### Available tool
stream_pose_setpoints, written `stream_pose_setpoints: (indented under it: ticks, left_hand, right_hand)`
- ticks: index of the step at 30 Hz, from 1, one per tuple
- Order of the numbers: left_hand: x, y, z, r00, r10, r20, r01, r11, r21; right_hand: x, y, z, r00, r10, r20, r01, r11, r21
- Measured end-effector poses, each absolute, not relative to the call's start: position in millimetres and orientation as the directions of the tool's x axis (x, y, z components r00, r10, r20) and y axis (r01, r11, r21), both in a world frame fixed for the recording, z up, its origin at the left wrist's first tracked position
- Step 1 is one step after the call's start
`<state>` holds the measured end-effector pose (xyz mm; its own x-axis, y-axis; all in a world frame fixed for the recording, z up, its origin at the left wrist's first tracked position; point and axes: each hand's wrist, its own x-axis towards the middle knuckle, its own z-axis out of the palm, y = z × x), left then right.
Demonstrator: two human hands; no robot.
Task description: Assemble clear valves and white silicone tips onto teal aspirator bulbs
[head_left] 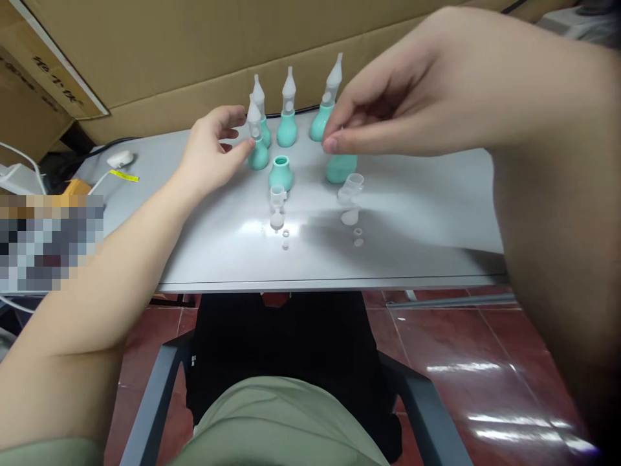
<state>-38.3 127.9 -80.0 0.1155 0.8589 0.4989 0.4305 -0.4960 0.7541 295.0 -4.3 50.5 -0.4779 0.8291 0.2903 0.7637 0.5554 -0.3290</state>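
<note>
My left hand (216, 145) is beside an assembled nasal aspirator (259, 154) with a teal bulb and clear tip; its fingers are apart and the thumb tip overlaps the bulb's neck. My right hand (388, 107) is raised at the right, thumb and fingers pinched together; whatever they hold is hidden. Below it, a teal bulb (341, 169) is partly covered by the hand. In front of that bulb lie a clear plastic connector (351, 189) and a white tip (350, 217). An open-necked teal bulb (281, 173) stands mid-table, with another clear connector (277, 196) before it.
More assembled aspirators (287, 129) stand along the back near a cardboard wall (184, 58). Small rings and discs (358, 232) lie towards the table's front edge. A white plug-like object (120, 159) and cables are at the left.
</note>
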Motion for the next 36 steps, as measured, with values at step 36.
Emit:
stream_pose_setpoints:
  ticks: [36]
  left_hand:
    - [-31.9,62.7,-34.5,0.428,0.581,0.693,0.301,-0.814,0.496]
  right_hand:
    - [218.5,26.7,19.9,-0.171,0.71,0.683,-0.1,0.678,-0.729]
